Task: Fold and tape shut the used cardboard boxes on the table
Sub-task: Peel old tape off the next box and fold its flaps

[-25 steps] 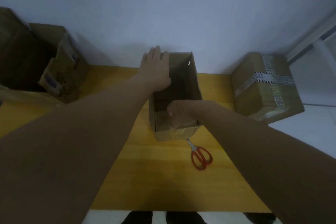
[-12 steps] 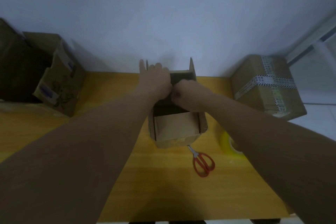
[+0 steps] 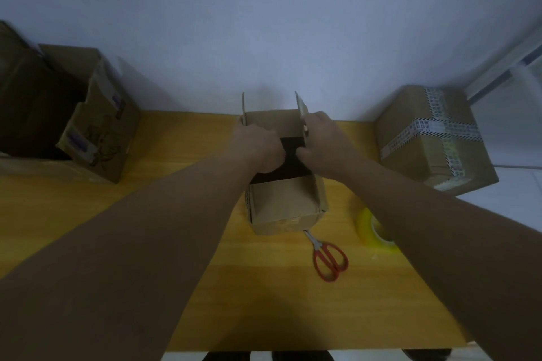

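Both forearms stretched forward, open cardboard box (image 3: pixel 283 202) at centre of frame on the table (image 3: pixel 181 141), upright left flap (image 3: pixel 243 105) gripped by the curled left hand (image 3: pixel 258 143), upright right flap (image 3: pixel 300 105) pinched by the right hand (image 3: pixel 321 141), thumb inside, scissors (image 3: pixel 330 258) and tape roll (image 3: pixel 372 228) lower right.

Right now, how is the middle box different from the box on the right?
The middle box is open on top; the right box is closed. The middle box has flaps standing up; the right box has printed tape crossed over it. The left hand and right hand hold the middle box; nothing touches the right box. Both are brown cardboard.
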